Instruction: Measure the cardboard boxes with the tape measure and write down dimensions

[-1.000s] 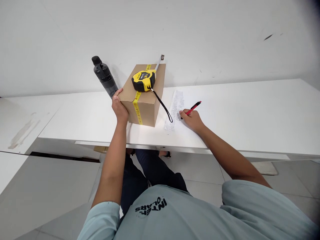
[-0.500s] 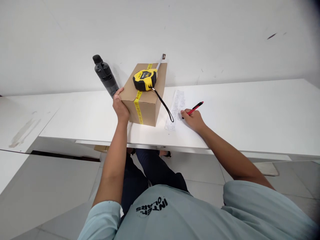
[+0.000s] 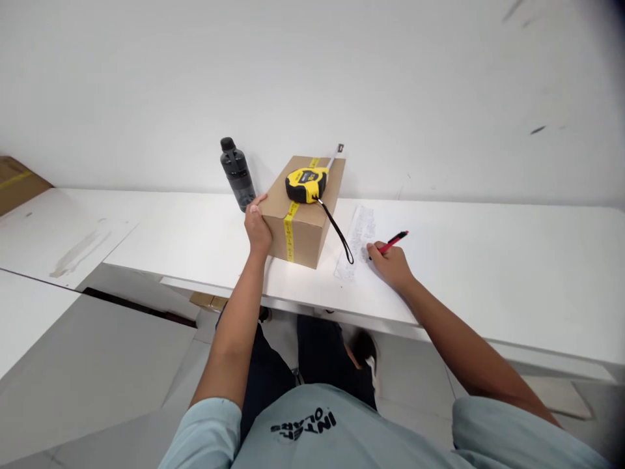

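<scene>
My left hand (image 3: 258, 228) grips the near left corner of a cardboard box (image 3: 303, 244) sealed with yellow tape. A yellow and black tape measure (image 3: 306, 185) lies on the box top. Its metal blade sticks out a little past the far edge, and its black wrist strap hangs over the right side. In my right hand (image 3: 393, 264) is a red and black pen (image 3: 393, 241), held with its tip down by a handwritten sheet of paper (image 3: 362, 228). The tip itself is mostly hidden by my fingers.
A dark water bottle (image 3: 237, 174) stands just left of the box, near the wall. At the far left is another cardboard box (image 3: 19, 185) with yellow tape. The white table (image 3: 512, 273) runs along the wall, its front edge close to my body.
The camera view has shifted, so everything sits lower and further right, and the box at far left has come into view. Both hands keep the same holds.
</scene>
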Tool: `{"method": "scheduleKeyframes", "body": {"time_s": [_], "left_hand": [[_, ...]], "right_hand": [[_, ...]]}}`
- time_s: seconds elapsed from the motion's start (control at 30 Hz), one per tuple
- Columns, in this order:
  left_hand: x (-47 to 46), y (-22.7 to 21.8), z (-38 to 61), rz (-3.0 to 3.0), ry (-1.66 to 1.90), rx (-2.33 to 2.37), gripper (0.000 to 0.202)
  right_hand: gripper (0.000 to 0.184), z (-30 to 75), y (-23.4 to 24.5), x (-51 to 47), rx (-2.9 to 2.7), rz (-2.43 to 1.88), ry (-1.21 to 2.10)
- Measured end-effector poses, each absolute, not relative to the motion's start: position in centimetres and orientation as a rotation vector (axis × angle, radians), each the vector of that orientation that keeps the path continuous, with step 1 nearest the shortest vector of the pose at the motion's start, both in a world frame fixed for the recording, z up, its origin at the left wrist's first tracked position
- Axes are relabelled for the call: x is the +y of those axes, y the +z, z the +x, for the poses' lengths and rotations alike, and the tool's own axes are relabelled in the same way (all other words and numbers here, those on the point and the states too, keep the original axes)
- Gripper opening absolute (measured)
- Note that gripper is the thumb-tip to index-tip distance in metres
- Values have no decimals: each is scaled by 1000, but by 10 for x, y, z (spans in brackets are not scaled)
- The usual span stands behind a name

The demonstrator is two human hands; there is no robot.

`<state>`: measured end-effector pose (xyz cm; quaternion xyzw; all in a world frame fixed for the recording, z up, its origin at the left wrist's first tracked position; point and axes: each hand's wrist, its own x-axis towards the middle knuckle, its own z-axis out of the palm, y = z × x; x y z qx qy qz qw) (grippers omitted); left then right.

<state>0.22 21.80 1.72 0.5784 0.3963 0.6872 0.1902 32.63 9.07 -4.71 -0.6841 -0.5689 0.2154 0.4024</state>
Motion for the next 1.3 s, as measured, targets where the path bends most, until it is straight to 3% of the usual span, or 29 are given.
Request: {"method": "scheduleKeyframes", "body": {"time_s": [0.27,0.43,0.6,0.8,1.0,1.3], "left_hand": [[216,21,1,1622,1931,1161,67],[227,22,1,1599,1914,1138,66],[229,23,-1,1601,1900,1146,65],[228,27,-2,1586,1868,1151,62],[228,27,0,1554,1882,1125,60],[222,32,-6,1556,1883,1178,57]], "right_hand": [[50,323,-55,88,-1381,-1706,238],[44,341,-56,92,-1295,-1993,73],[55,352,-47,96,-1132,-2313,242],[75,353,-41,99,-1049,-2293,340],[66,348,-39,95,-1179,-2242,270],[65,351,-46,101,-1206,-2089,326]]}}
